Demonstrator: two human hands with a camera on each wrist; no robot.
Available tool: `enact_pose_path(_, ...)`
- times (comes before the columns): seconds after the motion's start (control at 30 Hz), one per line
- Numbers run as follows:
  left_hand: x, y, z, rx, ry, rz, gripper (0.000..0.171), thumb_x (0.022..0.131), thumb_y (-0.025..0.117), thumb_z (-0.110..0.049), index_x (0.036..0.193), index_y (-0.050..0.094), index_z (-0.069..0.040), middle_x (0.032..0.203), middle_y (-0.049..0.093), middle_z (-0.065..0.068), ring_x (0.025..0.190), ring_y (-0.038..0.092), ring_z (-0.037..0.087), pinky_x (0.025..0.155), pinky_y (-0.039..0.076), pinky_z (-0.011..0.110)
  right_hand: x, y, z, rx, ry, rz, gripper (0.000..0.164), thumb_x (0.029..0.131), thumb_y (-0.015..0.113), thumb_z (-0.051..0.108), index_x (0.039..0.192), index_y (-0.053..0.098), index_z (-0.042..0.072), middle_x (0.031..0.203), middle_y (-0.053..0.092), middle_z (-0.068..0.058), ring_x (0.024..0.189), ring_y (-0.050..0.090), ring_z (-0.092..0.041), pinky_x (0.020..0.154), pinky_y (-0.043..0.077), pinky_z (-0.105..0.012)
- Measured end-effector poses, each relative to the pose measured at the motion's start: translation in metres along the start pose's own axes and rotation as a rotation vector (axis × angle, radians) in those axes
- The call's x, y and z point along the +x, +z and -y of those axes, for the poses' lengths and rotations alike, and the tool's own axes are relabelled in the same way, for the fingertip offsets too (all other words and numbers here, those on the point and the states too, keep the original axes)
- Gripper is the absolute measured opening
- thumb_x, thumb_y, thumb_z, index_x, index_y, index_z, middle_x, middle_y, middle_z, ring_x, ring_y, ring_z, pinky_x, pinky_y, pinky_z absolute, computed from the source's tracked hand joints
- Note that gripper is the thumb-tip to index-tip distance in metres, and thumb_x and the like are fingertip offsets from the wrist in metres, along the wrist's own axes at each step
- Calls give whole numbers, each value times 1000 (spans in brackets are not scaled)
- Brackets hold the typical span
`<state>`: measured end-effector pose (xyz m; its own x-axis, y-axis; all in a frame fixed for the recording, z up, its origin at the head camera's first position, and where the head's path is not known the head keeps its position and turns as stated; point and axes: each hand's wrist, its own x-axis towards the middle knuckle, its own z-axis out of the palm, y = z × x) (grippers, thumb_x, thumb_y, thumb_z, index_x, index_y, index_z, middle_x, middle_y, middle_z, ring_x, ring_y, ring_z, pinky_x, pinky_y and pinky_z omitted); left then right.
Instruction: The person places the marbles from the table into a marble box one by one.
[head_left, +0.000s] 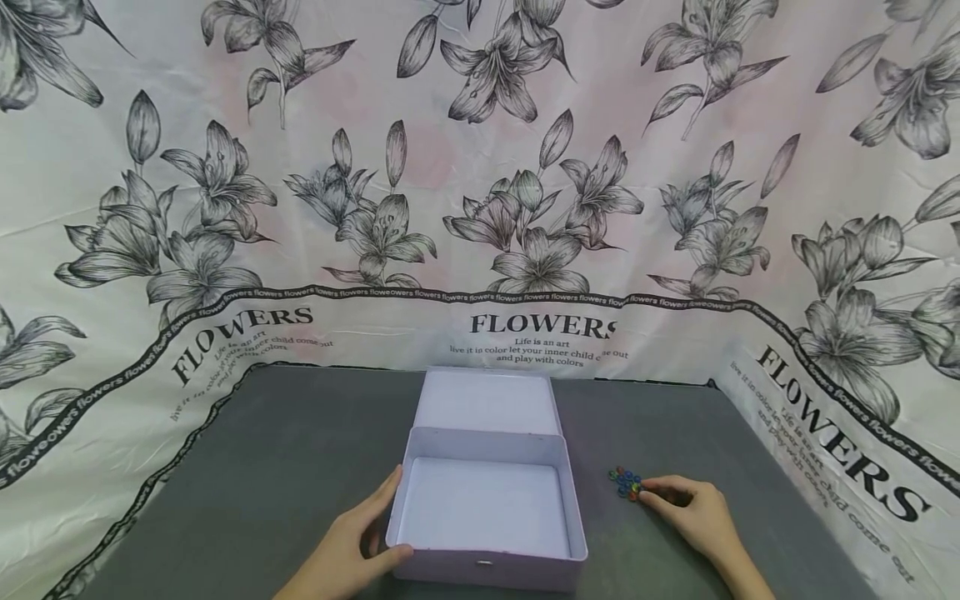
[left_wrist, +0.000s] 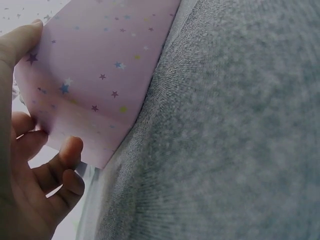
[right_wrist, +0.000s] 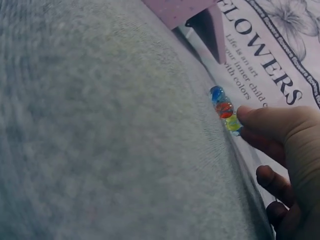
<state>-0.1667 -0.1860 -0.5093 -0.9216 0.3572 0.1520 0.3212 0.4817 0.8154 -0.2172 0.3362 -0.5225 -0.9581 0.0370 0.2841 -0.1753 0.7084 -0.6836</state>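
- Your key relation is sideways: the tight cluster of small, round, glassy beads in blue, green, yellow and orange-red lies right at the fingertips of your right hand, on their left.
- The cluster sits on the grey cloth-covered tabletop, between the tabletop's right edge and the open, pale lilac rectangular box with printed stars, apart from the box's right wall.
- Its longer axis slants slightly, from the side toward the tabletop's far left corner to your right fingertips.
- Your right hand is the nearer one; your left hand is across the box, at its front left corner.
- Your right thumb and index finger come close together at the cluster's near right end; you cannot tell from these views whether a bead is pinched between them.
- Your left hand grips the box, thumb at the front corner and fingers against the left wall.
- The hinged pale lilac lid leans back toward the tabletop's far edge.
- Count: one box, one lid, one small metal clasp on the front wall, two hands, and roughly ten beads, too small and crowded for an exact number.
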Motion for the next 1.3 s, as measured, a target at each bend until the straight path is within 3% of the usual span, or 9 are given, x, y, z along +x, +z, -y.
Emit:
enact_pose_path(0.2,-1,-1,-1,18,-21,3,93,97,80,-36,170,25,-23,173,28,2,58,36,-3,59,45,20,5,0,5,35,-4,-10,12,90,87,23,101,85,17,84,76,7,64,56,-7,56,44,-27)
enact_pose_path(0.4,0,0,1,35,11,-15,93,96,81,-36,170,27,-18,173,29,8,66,40,-2,62,46,21,8,-5,10,40,8,-22,15,91,86,23,103,85,14,78,72,6,64,57,-7,55,44,-27)
enact_pose_path(0.5,-1,1,1,63,11,-33,94,95,81,-39,170,28,-20,172,30,4,91,53,0,72,47,20,10,-7,13,47,35,-10,18,92,85,25,106,84,13,79,75,3,65,61,-9,56,46,-28)
enact_pose_path(0.63,-2,2,0,63,-6,-41,95,94,82,-41,170,28,-25,172,30,-1,116,49,10,80,45,21,14,-10,18,69,59,-6,21,93,84,26,109,84,11,70,71,-2,54,53,-13,49,41,-29)
enact_pose_path(0.73,-2,1,-1,42,0,-28,94,95,81,-38,170,26,-25,173,29,0,97,52,1,73,47,20,19,-11,23,67,41,-23,20,93,84,24,108,84,11,64,67,-5,49,46,-13,46,38,-28)
enact_pose_path(0.87,-1,-1,-2,29,38,-18,93,96,80,-33,170,25,-21,173,29,7,63,36,-3,62,46,20,26,-14,31,57,15,-43,19,94,84,24,108,84,11,62,65,-8,48,43,-11,46,36,-28)
enact_pose_path(1.3,-1,-1,-2,56,74,-32,95,95,82,-33,169,27,-14,172,31,12,60,34,-5,60,44,19,45,-11,54,122,-36,-53,22,94,84,24,111,83,11,62,63,-12,48,37,-8,45,34,-28)
